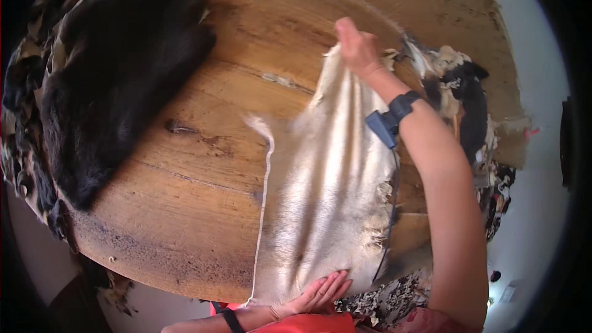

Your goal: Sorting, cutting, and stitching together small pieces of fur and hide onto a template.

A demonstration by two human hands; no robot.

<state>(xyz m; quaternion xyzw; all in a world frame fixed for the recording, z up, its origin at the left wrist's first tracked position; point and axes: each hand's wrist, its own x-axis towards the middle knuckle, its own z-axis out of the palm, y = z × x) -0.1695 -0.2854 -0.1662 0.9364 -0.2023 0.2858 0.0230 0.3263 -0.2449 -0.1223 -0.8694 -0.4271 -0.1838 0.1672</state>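
A pale animal pelt lies skin side up on the wooden table, with a thin line of fur along its edges. It is drawn out lengthwise, and long folds run down it. At its far end my right hand is closed on the pelt's edge; the fingertips are partly hidden. Down at the near end, by the table's front edge, my left hand lies flat on the pelt with its fingers stretched out. A dark strap with a blue-grey device sits on my right wrist.
Dark furry pelts are piled on the left side of the table. At the right lie black and cream fur scraps. Below the near right edge is a heap of small black-and-white scraps. A pale wall stands beyond the right side.
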